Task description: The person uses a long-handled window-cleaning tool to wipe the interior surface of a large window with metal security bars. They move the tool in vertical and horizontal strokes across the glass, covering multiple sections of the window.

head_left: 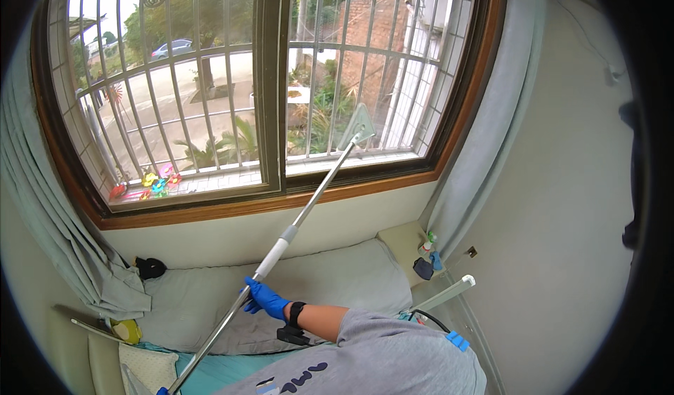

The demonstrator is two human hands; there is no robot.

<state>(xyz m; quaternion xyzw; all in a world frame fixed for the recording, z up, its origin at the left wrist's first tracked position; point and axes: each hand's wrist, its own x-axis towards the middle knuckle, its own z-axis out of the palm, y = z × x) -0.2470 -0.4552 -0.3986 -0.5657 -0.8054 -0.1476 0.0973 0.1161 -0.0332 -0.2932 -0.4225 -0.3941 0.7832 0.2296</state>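
A long-handled window cleaner (275, 253) slants up from the lower left, with a silver telescopic pole and a grey-white grip section. Its triangular pad head (359, 125) lies against the lower part of the right window pane (326, 79). My right hand (265, 298), in a blue glove, is closed around the pole just below the grip section. A black strap with a small device circles that wrist. At the bottom edge, only a sliver of my blue-gloved left hand (163, 391) shows, closed at the pole's lower end.
Metal bars stand outside the brown-framed window (337, 197). Curtains hang at the left (53, 205) and right (491, 128). Below lies a bed with a grey cover (344, 276). Colourful pinwheel flowers (160, 182) sit by the sill. Small bottles and a dark cloth (423, 269) rest at the bed's right corner.
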